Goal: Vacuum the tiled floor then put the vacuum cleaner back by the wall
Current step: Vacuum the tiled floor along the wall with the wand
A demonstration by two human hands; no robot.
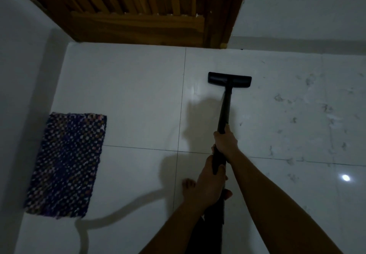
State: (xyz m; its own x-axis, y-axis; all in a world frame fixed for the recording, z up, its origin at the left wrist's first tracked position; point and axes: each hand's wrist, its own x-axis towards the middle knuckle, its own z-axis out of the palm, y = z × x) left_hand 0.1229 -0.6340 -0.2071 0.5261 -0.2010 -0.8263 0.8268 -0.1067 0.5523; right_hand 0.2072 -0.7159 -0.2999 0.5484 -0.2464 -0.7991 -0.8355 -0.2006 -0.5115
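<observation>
Both hands (215, 164) gripping vacuum wand (224, 109), floor head (229, 78) ahead

Dim, lamp glare on tiled floor (345, 178), perhaps soft, edges bowed

You stand on a white tiled floor (128, 95) with thin dark joints. The vacuum head (229, 78) lies flat on it, near the wooden door (138, 6). A woven mat (67, 164) lies well left of the vacuum head, against the wall.
</observation>
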